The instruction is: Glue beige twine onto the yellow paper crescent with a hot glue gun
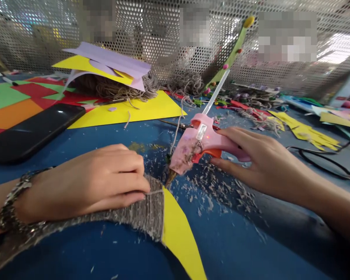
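Note:
A curved yellow paper piece (179, 229) lies near the front, its left part covered by rows of grey yarn (151, 208). My left hand (93, 184) rests on the yarn-covered part, fingers pressed together around a short strand near its end. My right hand (259, 163) holds the handle of a pink glue gun (186, 146), thumb and fingers around the grip near the orange trigger. The gun's nozzle points down at the top edge of the yellow paper, beside the last yarn row. A clear glue stick (216, 93) sticks out of its back.
A black phone (35, 132) lies at the left beside coloured paper sheets (20, 95). Grey yarn heaps (189, 83) and paper scraps stand before a perforated metal screen (157, 31). A black cable (323, 159) is at the right. Lint dots the blue table (236, 249).

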A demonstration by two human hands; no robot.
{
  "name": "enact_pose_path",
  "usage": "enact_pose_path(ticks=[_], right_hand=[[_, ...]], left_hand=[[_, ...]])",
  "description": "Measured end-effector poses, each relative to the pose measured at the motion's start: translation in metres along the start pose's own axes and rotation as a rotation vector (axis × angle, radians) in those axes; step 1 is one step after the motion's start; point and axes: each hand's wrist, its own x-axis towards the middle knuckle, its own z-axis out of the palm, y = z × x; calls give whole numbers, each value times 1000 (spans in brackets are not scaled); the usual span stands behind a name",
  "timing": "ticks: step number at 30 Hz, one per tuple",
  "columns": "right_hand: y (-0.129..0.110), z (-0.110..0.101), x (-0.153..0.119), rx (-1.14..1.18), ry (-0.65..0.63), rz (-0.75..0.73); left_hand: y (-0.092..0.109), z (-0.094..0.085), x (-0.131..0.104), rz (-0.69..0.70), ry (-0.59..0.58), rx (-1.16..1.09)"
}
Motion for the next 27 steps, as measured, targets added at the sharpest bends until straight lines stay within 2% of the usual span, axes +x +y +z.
enact_pose_path(ticks=[7, 13, 27], right_hand=[[-3, 1, -1, 21, -39, 13], [1, 5, -2, 27, -14, -19], [0, 7, -1, 18, -115, 36]], left_hand=[[-1, -1, 2, 2, -10, -19], [-1, 0, 3, 19, 3, -11], [0, 3, 0, 49, 43, 48]])
